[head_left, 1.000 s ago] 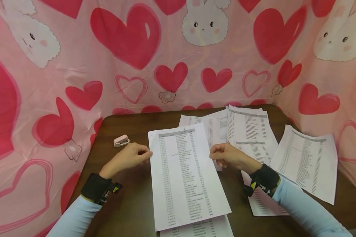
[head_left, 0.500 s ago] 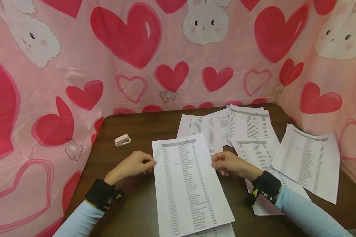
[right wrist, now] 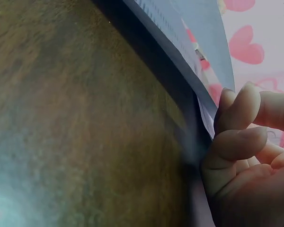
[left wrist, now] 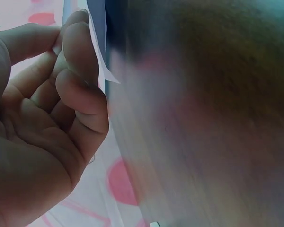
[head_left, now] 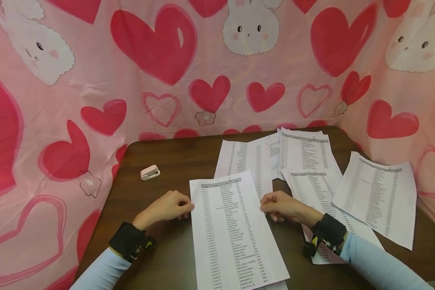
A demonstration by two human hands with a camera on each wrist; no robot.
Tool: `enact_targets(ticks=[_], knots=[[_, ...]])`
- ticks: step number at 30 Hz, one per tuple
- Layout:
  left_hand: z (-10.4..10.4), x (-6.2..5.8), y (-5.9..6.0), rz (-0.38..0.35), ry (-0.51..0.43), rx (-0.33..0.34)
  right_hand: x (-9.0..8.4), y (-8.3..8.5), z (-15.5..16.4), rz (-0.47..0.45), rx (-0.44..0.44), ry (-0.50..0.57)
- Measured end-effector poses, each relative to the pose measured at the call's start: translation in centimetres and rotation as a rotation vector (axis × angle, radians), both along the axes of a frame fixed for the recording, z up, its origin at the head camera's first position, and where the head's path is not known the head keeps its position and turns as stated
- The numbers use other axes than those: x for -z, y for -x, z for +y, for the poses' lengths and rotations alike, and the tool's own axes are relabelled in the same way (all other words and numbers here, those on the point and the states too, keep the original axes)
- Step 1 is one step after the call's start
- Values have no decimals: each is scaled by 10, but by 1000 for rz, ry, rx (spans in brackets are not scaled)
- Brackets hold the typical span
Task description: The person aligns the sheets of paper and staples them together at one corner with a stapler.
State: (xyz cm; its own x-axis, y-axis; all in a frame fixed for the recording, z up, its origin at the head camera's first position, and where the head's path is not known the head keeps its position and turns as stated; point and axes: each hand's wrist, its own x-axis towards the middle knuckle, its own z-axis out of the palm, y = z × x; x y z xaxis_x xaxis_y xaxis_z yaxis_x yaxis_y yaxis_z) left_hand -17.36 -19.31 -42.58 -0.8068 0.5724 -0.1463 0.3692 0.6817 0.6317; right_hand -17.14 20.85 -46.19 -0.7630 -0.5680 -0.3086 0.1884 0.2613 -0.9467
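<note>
A printed sheet of paper (head_left: 235, 233) with a grey header band spans the space between my two hands. My left hand (head_left: 166, 208) pinches its left edge between thumb and fingers; the left wrist view shows the paper (left wrist: 100, 61) at the fingertips. On the opposite edge, my right hand (head_left: 286, 207) pinches the sheet the same way, its fingers (right wrist: 236, 146) curled at the paper's side in the right wrist view. Under the sheet's lower end, a corner of another printed page (head_left: 277, 286) shows; the rest of that page is hidden.
A small white-and-pink stapler (head_left: 150, 172) lies on the dark wooden table (head_left: 174, 157) at the left. Several printed pages overlap at the back and right, among them a sheet (head_left: 304, 151) and a separate curled one (head_left: 378, 197). A pink heart-patterned curtain (head_left: 210, 60) surrounds the table.
Both hands have brought the held sheet down toward the near edge of the table, slightly rightward. It now covers most of the page below. The stapler stays in place.
</note>
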Motion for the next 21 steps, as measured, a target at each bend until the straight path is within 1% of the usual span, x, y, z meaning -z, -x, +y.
enact_targets(ticks=[8, 12, 21], knots=[[4, 5, 0, -17, 30, 31, 3, -3, 1, 7, -12, -31], [5, 9, -1, -24, 42, 29, 2, -4, 0, 15, -14, -49], [3, 12, -2, -21, 51, 35, 2, -5, -2, 45, -28, -78]])
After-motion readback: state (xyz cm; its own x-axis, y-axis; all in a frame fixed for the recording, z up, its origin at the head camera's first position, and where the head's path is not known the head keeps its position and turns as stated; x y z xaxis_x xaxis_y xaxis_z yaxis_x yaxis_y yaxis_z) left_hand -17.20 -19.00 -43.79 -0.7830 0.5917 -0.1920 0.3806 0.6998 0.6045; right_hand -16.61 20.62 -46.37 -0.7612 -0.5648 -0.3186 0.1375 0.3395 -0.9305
